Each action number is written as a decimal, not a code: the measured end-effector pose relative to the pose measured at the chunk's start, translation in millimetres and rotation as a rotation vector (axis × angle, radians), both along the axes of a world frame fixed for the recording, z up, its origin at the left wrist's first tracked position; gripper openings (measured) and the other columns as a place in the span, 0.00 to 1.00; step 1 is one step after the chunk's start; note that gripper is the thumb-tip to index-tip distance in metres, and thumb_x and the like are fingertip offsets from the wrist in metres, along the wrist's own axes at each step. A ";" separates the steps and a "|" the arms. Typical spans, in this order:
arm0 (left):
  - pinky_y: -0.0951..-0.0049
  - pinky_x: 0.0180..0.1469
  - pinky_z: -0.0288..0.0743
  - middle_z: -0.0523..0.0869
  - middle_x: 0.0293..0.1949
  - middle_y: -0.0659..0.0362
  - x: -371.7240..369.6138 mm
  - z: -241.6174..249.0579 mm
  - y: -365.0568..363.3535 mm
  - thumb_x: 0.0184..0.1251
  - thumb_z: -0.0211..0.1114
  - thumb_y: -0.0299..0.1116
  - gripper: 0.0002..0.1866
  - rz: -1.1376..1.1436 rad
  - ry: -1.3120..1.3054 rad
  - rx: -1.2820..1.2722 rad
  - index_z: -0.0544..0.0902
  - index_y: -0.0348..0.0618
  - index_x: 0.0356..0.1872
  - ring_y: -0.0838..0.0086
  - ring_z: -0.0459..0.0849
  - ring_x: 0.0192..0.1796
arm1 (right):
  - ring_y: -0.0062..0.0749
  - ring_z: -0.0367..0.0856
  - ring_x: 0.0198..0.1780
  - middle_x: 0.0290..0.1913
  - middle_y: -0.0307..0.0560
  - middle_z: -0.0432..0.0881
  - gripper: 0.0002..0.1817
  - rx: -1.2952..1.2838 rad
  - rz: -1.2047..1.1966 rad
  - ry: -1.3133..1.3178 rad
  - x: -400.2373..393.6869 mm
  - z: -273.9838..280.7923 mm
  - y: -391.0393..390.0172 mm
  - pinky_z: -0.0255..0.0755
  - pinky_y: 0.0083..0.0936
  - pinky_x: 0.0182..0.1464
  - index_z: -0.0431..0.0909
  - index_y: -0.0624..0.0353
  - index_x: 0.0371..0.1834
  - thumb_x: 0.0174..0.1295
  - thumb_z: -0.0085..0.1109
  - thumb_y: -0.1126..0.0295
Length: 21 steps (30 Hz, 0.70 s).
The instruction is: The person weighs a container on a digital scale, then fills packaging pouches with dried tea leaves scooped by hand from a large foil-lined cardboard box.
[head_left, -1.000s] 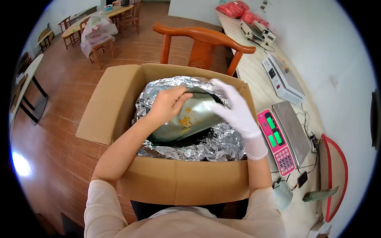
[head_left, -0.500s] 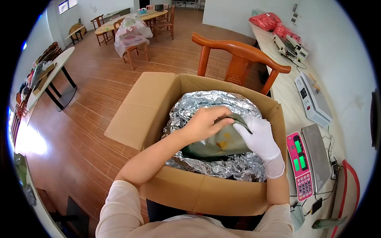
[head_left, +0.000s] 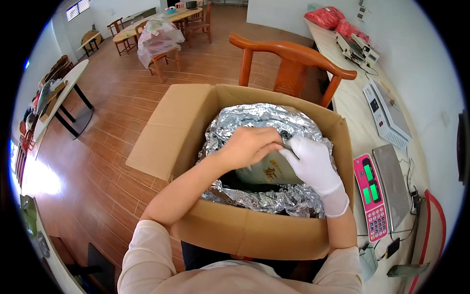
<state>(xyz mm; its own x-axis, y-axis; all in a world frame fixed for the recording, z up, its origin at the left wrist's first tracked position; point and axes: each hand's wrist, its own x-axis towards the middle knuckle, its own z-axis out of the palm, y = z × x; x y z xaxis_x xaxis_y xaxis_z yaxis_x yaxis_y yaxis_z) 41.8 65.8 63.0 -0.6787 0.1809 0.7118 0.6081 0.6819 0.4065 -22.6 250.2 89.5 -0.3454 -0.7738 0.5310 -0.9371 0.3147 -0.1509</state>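
A greenish pouch with gold lettering stands upright amid the crinkled silver foil lining of a cardboard box. My left hand, bare, pinches the pouch's top edge from the left. In a white glove, my right hand grips the same edge close beside it, so both hands nearly meet. Seen from above, the edge is a thin dark strip between the fingers. Fingers and forearm cover part of the pouch's upper side. Dark shadow lies between the pouch and the near foil.
On the right-hand table lie a pink scale with lit green displays, a white and grey appliance and red bags. A wooden chair stands just behind the box. One box flap sticks out leftward.
The pouch's top edge was spread wider with its green flap showing; now it is pressed into a thin line. The gold lettering is clearer. The view has shifted slightly.
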 end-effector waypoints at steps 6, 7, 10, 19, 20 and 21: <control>0.70 0.34 0.74 0.80 0.29 0.55 -1.3 -1.0 -10.0 0.57 0.65 0.29 0.05 0.099 -0.059 -0.018 0.79 0.42 0.32 0.61 0.81 0.32 | 0.44 0.78 0.32 0.27 0.46 0.76 0.11 0.069 0.026 -0.038 -15.3 -8.8 18.4 0.72 0.35 0.33 0.75 0.56 0.27 0.55 0.59 0.60; 0.69 0.30 0.73 0.79 0.28 0.56 -3.6 -3.3 -8.7 0.58 0.64 0.33 0.06 0.097 -0.024 -0.030 0.77 0.44 0.30 0.59 0.79 0.29 | 0.44 0.78 0.32 0.27 0.46 0.76 0.11 0.062 0.039 -0.020 -16.1 -13.6 17.7 0.72 0.35 0.34 0.75 0.57 0.27 0.55 0.59 0.61; 0.71 0.33 0.74 0.80 0.28 0.55 -0.3 0.2 -10.5 0.57 0.66 0.32 0.07 0.094 -0.190 0.005 0.79 0.41 0.30 0.61 0.80 0.30 | 0.45 0.78 0.32 0.27 0.47 0.77 0.10 0.044 0.032 -0.029 -11.0 -19.3 16.1 0.73 0.36 0.34 0.75 0.57 0.26 0.55 0.58 0.62; 0.72 0.30 0.73 0.81 0.26 0.59 2.3 -0.3 -7.7 0.55 0.67 0.33 0.07 0.103 -0.163 -0.310 0.81 0.41 0.28 0.65 0.80 0.28 | 0.42 0.78 0.35 0.29 0.45 0.77 0.12 0.186 -0.020 -0.048 -12.0 -21.7 14.1 0.73 0.35 0.39 0.77 0.56 0.30 0.54 0.61 0.59; 0.71 0.29 0.72 0.81 0.26 0.60 2.3 0.3 -10.4 0.54 0.67 0.34 0.07 0.167 -0.158 -0.310 0.81 0.42 0.28 0.65 0.80 0.28 | 0.43 0.78 0.37 0.31 0.45 0.77 0.12 0.191 -0.044 -0.084 -15.9 -19.9 19.1 0.73 0.36 0.40 0.77 0.55 0.32 0.54 0.61 0.58; 0.71 0.29 0.72 0.81 0.26 0.60 2.3 1.7 -11.0 0.54 0.67 0.34 0.07 0.173 -0.155 -0.312 0.81 0.42 0.28 0.65 0.80 0.28 | 0.43 0.78 0.37 0.31 0.45 0.77 0.12 0.188 -0.039 -0.080 -16.9 -18.5 19.6 0.73 0.36 0.40 0.77 0.55 0.32 0.54 0.61 0.58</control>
<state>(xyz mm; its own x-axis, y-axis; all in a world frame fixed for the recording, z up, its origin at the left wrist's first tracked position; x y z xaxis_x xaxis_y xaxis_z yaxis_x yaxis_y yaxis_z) 44.1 54.7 64.7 -0.8135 0.2456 0.5272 0.4205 0.8746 0.2414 -39.5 269.9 71.0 -0.4122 -0.8420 0.3481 -0.9111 0.3800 -0.1596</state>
